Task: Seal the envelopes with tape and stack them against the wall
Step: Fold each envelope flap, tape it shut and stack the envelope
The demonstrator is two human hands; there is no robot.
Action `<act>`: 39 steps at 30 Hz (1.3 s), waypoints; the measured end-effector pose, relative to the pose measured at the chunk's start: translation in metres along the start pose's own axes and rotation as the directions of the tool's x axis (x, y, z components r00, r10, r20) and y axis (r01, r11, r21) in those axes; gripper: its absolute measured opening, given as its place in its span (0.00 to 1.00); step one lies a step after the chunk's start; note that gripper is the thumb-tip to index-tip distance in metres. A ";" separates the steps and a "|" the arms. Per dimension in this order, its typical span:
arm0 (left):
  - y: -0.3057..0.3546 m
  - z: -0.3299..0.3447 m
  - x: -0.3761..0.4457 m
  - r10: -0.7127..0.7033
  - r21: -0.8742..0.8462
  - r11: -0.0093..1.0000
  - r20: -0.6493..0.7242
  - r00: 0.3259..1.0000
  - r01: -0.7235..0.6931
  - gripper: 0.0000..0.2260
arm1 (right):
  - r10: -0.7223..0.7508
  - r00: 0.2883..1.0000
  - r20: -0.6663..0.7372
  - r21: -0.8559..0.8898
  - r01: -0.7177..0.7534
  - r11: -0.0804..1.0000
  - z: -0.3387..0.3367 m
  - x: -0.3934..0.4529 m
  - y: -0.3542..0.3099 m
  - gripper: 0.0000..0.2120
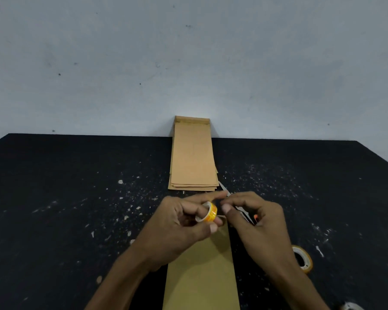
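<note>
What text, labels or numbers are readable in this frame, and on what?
None readable.
Tape roll held in the left hand: orange-yellow printed band, too blurred to read.
Second tape roll on the table, to the right: no legible print.
Envelope stack against the wall and the envelope under the hands: plain brown, no writing visible.
Scissors in the right hand: no marking visible.
</note>
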State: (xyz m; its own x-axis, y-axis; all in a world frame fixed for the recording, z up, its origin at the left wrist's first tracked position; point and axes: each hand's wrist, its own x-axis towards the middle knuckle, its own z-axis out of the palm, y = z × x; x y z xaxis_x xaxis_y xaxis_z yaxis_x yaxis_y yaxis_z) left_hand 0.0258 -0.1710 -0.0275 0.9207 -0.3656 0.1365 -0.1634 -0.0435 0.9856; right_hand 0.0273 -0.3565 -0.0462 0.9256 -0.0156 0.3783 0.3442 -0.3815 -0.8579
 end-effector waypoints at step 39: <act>-0.010 0.024 0.002 0.080 -0.115 0.987 -0.229 0.970 -0.108 0.08 | 0.094 0.989 -0.111 0.312 -0.055 0.948 0.014 -0.008 -0.016 0.03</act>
State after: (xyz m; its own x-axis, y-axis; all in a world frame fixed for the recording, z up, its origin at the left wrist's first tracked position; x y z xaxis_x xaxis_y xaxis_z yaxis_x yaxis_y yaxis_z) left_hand 0.0205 -0.1935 -0.0396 0.9613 -0.1456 0.2339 -0.2204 0.1033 0.9699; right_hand 0.0170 -0.3369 -0.0400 0.9306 -0.1543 0.3319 0.3244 -0.0723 -0.9431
